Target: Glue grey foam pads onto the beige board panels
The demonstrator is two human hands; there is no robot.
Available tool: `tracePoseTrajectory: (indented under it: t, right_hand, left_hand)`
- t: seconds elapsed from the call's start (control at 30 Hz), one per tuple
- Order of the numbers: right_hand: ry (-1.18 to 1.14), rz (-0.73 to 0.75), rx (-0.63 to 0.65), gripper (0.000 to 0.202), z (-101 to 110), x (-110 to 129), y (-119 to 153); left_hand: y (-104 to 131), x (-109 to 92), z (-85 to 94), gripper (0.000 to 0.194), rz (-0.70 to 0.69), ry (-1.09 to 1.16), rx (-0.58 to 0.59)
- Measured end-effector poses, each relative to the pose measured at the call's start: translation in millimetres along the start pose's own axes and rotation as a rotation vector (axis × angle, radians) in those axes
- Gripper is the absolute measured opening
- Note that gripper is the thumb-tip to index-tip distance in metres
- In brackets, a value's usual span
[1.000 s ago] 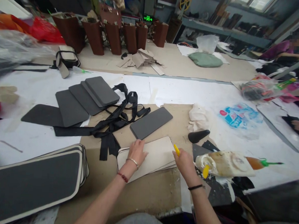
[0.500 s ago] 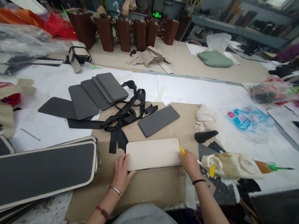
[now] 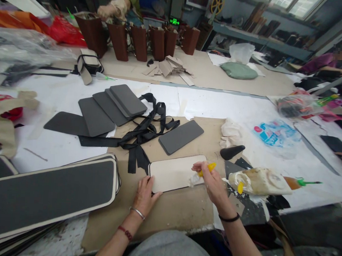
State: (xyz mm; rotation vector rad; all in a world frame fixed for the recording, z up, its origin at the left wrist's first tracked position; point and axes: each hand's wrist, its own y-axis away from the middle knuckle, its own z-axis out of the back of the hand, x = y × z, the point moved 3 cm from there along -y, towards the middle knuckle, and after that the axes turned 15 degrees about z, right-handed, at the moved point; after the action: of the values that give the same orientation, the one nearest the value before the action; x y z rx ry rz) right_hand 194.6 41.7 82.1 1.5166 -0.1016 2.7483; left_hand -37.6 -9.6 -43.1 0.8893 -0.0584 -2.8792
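A cream rounded panel [image 3: 172,174] lies flat on brown card in front of me, with dark edges of another piece showing under its rim. At its left end my left hand [image 3: 145,193] grips the corner, fingers on the left edge and thumb along the near edge. My right hand [image 3: 214,183] is closed around a yellow-handled brush [image 3: 207,169], whose whitish, blurred tip is over the panel's right part. Right of that hand lies a cut-open, white-smeared container [image 3: 264,181] with another yellow handle in it. A dark grey panel [image 3: 181,137] rests just beyond the cream one.
Larger grey panels with cream borders [image 3: 47,190] are stacked at left. Several grey panels [image 3: 95,116] and tangled black straps [image 3: 142,136] lie farther back. Brown upright cases [image 3: 139,42] stand across the table, where another person's hand [image 3: 106,12] reaches over them.
My right hand has turned and lifted at the panel's right end, bringing the brush tip over its surface. My left hand stays at the left end. The other person's hand moved left.
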Motion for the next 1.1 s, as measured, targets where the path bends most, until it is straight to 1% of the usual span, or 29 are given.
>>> tracePoseTrajectory:
  t: [0.03,0.1,0.2,0.3,0.37,0.4,0.43,0.5,0.57,0.67,0.73,0.8,0.87,0.97,1.03,1.1]
  right_hand:
    - [-0.074,0.032,-0.022,0.054,-7,9,-2]
    - [-0.113,0.051,-0.043,0.056,-24,18,-7]
    - [-0.163,-0.013,-0.017,0.057,-58,17,-12]
    - [-0.256,-0.043,0.051,0.047,-91,10,-10]
    - [-0.262,-0.044,0.091,0.039,-103,2,-7]
    - [-0.237,-0.044,0.094,0.036,-103,-3,-6]
    - [-0.191,-0.041,0.081,0.035,-99,-10,-5]
    - [-0.05,-0.03,0.001,0.034,-79,-27,-6]
    - [0.135,-0.006,-0.101,0.034,-50,-42,-7]
    - [0.388,0.003,-0.219,0.034,-6,-52,-6]
    - [0.481,0.018,-0.253,0.034,18,-47,-3]
    - [0.498,0.043,-0.274,0.035,41,-34,1]
    - [0.451,0.04,-0.297,0.034,67,-19,8]
    - [0.373,-0.01,-0.36,0.033,116,-2,22]
    - [0.427,-0.016,-0.417,0.031,149,0,33]
    - [0.517,-0.019,-0.449,0.028,173,-9,43]
  left_hand:
    - [1,0,0.7,0.049,-0.014,-0.006,-0.01]
    - [3,-1,2.9,0.046,-0.047,-0.02,-0.037]
    - [4,0,5.5,0.034,-0.127,-0.034,-0.039]
    - [5,2,6.7,0.028,-0.181,-0.044,-0.007]
    - [4,4,7.4,0.029,-0.188,-0.053,0.002]
    - [4,5,7.6,0.029,-0.189,-0.056,0.005]
    - [4,5,7.8,0.029,-0.192,-0.056,0.006]
    - [3,6,7.9,0.029,-0.201,-0.056,0.002]
    - [3,7,7.7,0.029,-0.216,-0.056,-0.012]
    - [3,9,7.6,0.028,-0.238,-0.061,-0.053]
    - [2,11,7.4,0.027,-0.26,-0.071,-0.083]
    - [1,12,7.2,0.027,-0.296,-0.078,-0.117]
    - [1,13,6.5,0.027,-0.331,-0.08,-0.151]
    - [2,15,3.9,0.027,-0.353,-0.068,-0.187]
    - [3,17,1.6,0.027,-0.361,-0.067,-0.188]
    - [5,18,0.1,0.028,-0.363,-0.087,-0.19]
